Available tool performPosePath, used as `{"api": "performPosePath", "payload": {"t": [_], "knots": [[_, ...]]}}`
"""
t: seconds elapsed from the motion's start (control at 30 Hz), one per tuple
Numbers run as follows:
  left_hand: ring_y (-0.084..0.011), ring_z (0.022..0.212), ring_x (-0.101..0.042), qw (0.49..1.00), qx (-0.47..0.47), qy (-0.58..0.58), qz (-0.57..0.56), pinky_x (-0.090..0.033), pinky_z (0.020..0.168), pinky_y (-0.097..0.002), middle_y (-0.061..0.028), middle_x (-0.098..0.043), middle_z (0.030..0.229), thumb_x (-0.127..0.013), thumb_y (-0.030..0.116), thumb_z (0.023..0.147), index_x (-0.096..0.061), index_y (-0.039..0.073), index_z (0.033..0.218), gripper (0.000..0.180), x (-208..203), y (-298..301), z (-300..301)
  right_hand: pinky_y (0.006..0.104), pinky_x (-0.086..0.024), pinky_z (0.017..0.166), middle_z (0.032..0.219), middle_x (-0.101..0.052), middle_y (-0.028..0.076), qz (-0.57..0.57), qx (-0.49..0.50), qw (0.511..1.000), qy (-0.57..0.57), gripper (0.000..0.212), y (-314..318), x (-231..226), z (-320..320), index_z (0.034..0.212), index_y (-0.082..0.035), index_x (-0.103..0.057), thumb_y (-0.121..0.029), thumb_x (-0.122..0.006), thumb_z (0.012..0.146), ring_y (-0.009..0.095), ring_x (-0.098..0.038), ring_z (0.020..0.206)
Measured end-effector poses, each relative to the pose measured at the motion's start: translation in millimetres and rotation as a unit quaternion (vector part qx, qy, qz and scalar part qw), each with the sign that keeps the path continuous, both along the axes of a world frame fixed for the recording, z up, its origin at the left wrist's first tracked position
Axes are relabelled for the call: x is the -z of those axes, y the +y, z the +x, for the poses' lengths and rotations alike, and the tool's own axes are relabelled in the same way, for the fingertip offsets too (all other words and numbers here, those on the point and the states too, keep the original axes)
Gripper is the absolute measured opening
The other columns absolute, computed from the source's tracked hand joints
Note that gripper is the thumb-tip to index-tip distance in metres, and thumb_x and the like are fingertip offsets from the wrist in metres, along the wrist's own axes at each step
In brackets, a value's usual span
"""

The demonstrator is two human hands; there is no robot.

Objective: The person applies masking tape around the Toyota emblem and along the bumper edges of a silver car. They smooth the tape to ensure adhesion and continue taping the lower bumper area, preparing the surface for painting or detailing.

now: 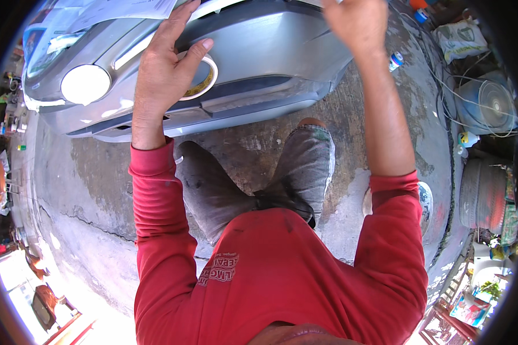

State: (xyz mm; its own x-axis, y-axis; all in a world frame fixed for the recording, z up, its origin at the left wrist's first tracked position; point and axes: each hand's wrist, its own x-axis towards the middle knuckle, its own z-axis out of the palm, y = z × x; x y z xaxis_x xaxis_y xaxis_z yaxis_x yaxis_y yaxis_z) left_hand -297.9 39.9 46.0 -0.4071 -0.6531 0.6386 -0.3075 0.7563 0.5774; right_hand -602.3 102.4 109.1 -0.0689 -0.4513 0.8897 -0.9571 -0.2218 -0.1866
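A grey car bumper (259, 52) lies across the floor in front of my knees. My left hand (166, 72) is over it, fingers stretched toward the upper edge of the view. A roll of masking tape (211, 80) is tucked under that hand, the thumb lying across its ring. White strips run along the bumper's upper part near my fingers. My right hand (360, 23) is above the bumper's right end, slightly blurred, its fingers cut off by the view's edge. Something white shows just left of it. Printed paper sheets (121, 12) cover the bumper's upper left.
A bright white round patch (86, 84) marks the bumper's left end. On the right are a can (396, 61), a white sack (460, 41), a fan-like round unit (489, 103), loose cables and a tyre (482, 192). The concrete floor (98, 230) is cracked and stained.
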Motion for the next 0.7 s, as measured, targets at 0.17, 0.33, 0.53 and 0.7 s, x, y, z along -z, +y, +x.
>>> {"api": "performPosePath", "payload": {"t": [0.17,0.33,0.53,0.7], "knots": [[-0.0153,0.123,-0.069,0.999,-0.004,-0.041,-0.028,-0.059,0.08,-0.0245,-0.0087,-0.057,0.163,-0.081,0.015,0.098,-0.062,0.02,0.156,0.062,-6,2,7,0.0473,-0.056,0.082,0.092,-0.072,0.014,0.093,-0.035,0.994,0.036,0.017,-14,-25,9,0.094,-0.005,-0.079,-0.021,-0.08,0.091,0.038,-0.071,0.094],[-0.017,0.126,-0.068,0.999,0.004,-0.047,-0.027,-0.059,0.077,-0.0246,-0.0077,-0.054,0.165,-0.08,0.014,0.099,-0.061,0.019,0.157,0.062,-7,4,7,0.0472,-0.06,0.085,0.092,-0.076,0.016,0.088,-0.033,0.974,0.206,0.019,-33,-16,2,0.108,-0.01,-0.083,-0.016,-0.069,0.096,0.039,-0.074,0.091],[-0.0172,0.119,-0.071,0.998,0.024,-0.04,-0.053,-0.058,0.071,-0.0253,-0.0066,-0.054,0.166,-0.08,0.014,0.099,-0.06,0.017,0.157,0.061,-1,-1,9,0.0494,-0.061,0.084,0.097,-0.079,0.021,0.163,-0.014,0.97,0.18,0.028,-45,-20,-9,0.117,-0.013,-0.083,-0.016,-0.062,0.099,0.041,-0.076,0.091],[-0.0171,0.11,-0.072,0.994,-0.03,-0.102,-0.028,-0.057,0.07,-0.0245,-0.0087,-0.055,0.165,-0.08,0.015,0.099,-0.061,0.015,0.156,0.061,-8,6,9,0.0492,-0.061,0.082,0.095,-0.078,0.024,0.177,0.037,0.954,0.24,0.03,-39,-25,1,0.116,-0.009,-0.082,-0.013,-0.063,0.094,0.04,-0.077,0.09]]}}
